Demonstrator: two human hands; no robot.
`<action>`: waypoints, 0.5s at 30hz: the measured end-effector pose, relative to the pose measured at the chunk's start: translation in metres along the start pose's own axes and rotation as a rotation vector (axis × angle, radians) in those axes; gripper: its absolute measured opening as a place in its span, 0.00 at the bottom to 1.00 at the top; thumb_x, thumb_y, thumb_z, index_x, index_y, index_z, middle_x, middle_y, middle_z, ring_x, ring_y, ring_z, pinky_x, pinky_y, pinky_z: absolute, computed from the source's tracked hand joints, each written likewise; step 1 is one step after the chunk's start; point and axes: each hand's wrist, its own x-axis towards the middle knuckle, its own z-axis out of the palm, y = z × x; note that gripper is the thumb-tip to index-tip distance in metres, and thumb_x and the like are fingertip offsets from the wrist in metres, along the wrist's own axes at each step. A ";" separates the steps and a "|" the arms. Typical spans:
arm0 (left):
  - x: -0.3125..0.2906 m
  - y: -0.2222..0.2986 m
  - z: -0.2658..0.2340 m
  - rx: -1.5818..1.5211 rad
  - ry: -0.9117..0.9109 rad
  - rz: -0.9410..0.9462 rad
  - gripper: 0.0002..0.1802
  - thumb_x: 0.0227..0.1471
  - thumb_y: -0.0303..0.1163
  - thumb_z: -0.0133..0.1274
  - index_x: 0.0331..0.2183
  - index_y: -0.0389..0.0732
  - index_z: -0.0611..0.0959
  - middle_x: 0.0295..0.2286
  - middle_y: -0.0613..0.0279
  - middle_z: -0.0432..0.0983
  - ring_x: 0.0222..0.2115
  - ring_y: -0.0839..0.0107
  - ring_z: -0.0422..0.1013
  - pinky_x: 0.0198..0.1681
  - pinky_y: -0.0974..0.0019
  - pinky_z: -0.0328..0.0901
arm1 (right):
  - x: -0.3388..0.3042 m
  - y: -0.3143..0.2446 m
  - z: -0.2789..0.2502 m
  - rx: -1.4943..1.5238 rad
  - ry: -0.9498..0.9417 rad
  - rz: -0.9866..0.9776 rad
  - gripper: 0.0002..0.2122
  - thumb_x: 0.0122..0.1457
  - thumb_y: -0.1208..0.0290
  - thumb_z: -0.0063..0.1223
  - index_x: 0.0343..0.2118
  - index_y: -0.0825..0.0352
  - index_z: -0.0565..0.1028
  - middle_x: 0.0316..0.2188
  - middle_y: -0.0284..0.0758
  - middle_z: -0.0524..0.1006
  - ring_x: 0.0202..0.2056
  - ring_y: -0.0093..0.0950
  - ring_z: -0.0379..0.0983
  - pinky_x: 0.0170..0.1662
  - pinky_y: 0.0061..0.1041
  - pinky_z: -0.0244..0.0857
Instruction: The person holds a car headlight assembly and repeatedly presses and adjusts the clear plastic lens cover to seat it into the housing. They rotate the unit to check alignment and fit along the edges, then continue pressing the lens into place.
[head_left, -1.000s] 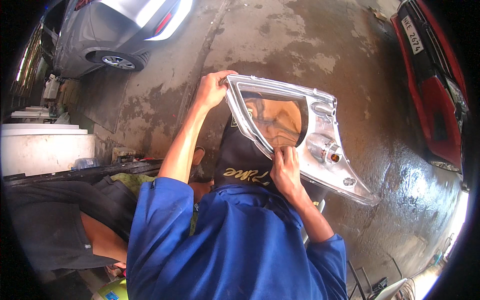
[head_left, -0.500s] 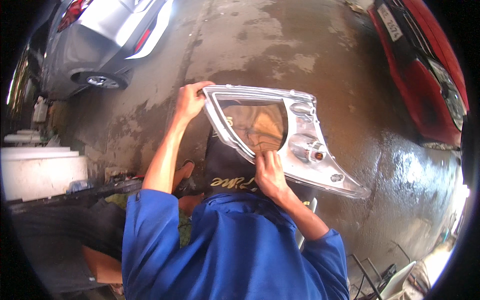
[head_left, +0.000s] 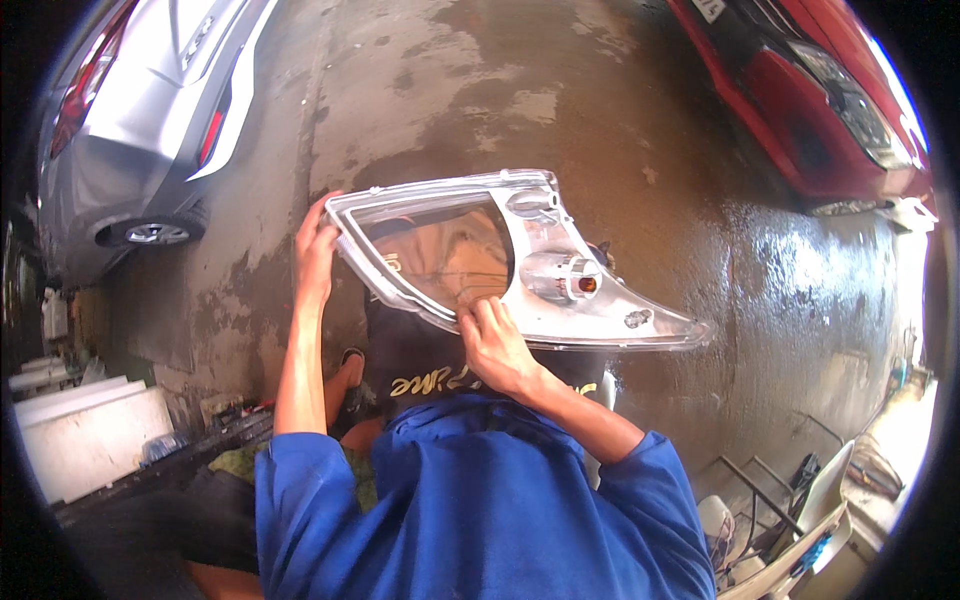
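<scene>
A silver car headlight housing (head_left: 540, 316) is held up in front of me over my lap. Its left part frames a large opening, through which brown and dark shapes show. An amber bulb (head_left: 587, 286) sits in a round socket toward the right, and the housing tapers to a point at the far right. My left hand (head_left: 316, 250) is closed around the upper left corner, its thumb side partly hidden. My right hand (head_left: 497, 350) grips the lower rim near the middle, with fingers curled over the edge into the opening.
A silver car (head_left: 150, 130) stands at the far left, a red car (head_left: 790, 110) at the far right. The concrete floor (head_left: 420, 110) is wet. White boxes (head_left: 95, 435) lie at left beside a seated person's dark clothing (head_left: 150, 525). A chair's metal frame (head_left: 765, 495) stands at lower right.
The headlight housing and both hands have shifted left in the picture. The housing has turned slightly, its pointed right end now higher. My view has swung too, and both hands keep their grip.
</scene>
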 end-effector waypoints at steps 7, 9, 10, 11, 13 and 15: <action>0.001 -0.011 0.011 -0.130 0.092 -0.121 0.32 0.68 0.59 0.38 0.56 0.41 0.73 0.53 0.57 0.71 0.55 0.64 0.68 0.57 0.57 0.64 | 0.001 0.002 -0.001 0.046 0.010 -0.028 0.14 0.52 0.72 0.52 0.40 0.76 0.74 0.37 0.45 0.69 0.41 0.41 0.68 0.47 0.39 0.66; 0.010 -0.026 0.006 0.135 0.096 0.023 0.30 0.71 0.54 0.35 0.57 0.38 0.72 0.52 0.54 0.71 0.55 0.62 0.67 0.61 0.59 0.58 | -0.001 0.004 0.004 0.044 0.050 -0.019 0.14 0.51 0.72 0.52 0.39 0.75 0.74 0.37 0.45 0.69 0.42 0.42 0.68 0.47 0.39 0.66; 0.014 -0.027 0.006 0.318 0.150 0.130 0.31 0.71 0.54 0.34 0.57 0.37 0.72 0.53 0.53 0.71 0.56 0.62 0.66 0.62 0.58 0.58 | -0.003 0.004 0.005 0.047 0.067 -0.022 0.14 0.50 0.72 0.52 0.39 0.75 0.74 0.36 0.45 0.69 0.42 0.42 0.68 0.47 0.39 0.67; 0.017 -0.028 0.006 0.497 0.204 0.242 0.32 0.72 0.54 0.33 0.58 0.36 0.72 0.53 0.52 0.70 0.56 0.61 0.66 0.62 0.58 0.57 | -0.004 0.004 0.006 0.048 0.083 -0.025 0.14 0.50 0.72 0.52 0.39 0.75 0.74 0.36 0.44 0.69 0.42 0.42 0.68 0.47 0.39 0.67; 0.018 -0.034 0.004 0.365 0.215 0.268 0.32 0.72 0.54 0.33 0.58 0.35 0.73 0.55 0.50 0.69 0.57 0.59 0.65 0.63 0.57 0.56 | -0.003 0.002 0.004 0.069 0.045 -0.043 0.13 0.49 0.71 0.53 0.36 0.75 0.75 0.35 0.43 0.69 0.41 0.42 0.68 0.47 0.39 0.67; 0.012 -0.023 0.016 0.396 0.252 0.302 0.30 0.72 0.50 0.35 0.55 0.34 0.75 0.53 0.49 0.71 0.54 0.59 0.68 0.60 0.56 0.60 | -0.001 0.003 0.003 0.057 0.059 -0.056 0.13 0.50 0.70 0.52 0.36 0.75 0.75 0.35 0.42 0.69 0.42 0.41 0.68 0.47 0.38 0.67</action>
